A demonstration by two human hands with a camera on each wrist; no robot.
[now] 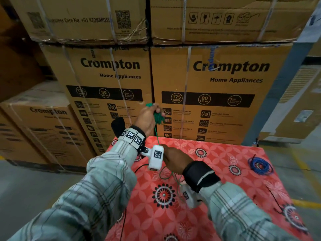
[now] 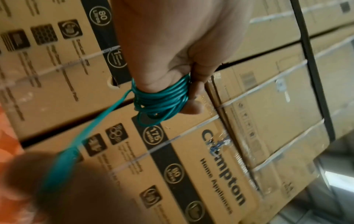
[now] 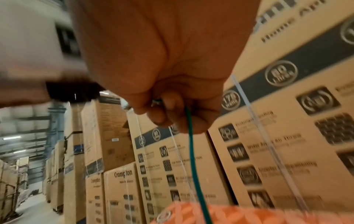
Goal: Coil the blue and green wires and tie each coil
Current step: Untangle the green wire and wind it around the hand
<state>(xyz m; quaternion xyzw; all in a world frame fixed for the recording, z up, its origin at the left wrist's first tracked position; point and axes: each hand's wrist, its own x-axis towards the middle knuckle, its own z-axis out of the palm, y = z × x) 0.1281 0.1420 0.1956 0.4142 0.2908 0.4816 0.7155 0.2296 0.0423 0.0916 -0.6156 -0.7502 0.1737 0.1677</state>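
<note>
My left hand (image 1: 149, 115) is raised above the table's far edge, with several loops of the green wire (image 1: 158, 117) wound round it. In the left wrist view the green wire coil (image 2: 162, 98) wraps the fingers (image 2: 191, 104), and one strand runs down to the lower left. My right hand (image 1: 173, 158) is lower, over the table, and pinches that green strand (image 3: 191, 151) between curled fingers (image 3: 168, 115). Loose green wire (image 1: 171, 176) trails onto the cloth below it. The blue wire (image 1: 259, 165) lies in a coil at the table's right edge.
A table under a red flowered cloth (image 1: 217, 188) stands in front of me. Stacked Crompton cardboard boxes (image 1: 217, 84) form a wall right behind it. Thin black ties (image 1: 271, 193) lie on the cloth at the right. Grey floor (image 1: 34, 180) shows to the left.
</note>
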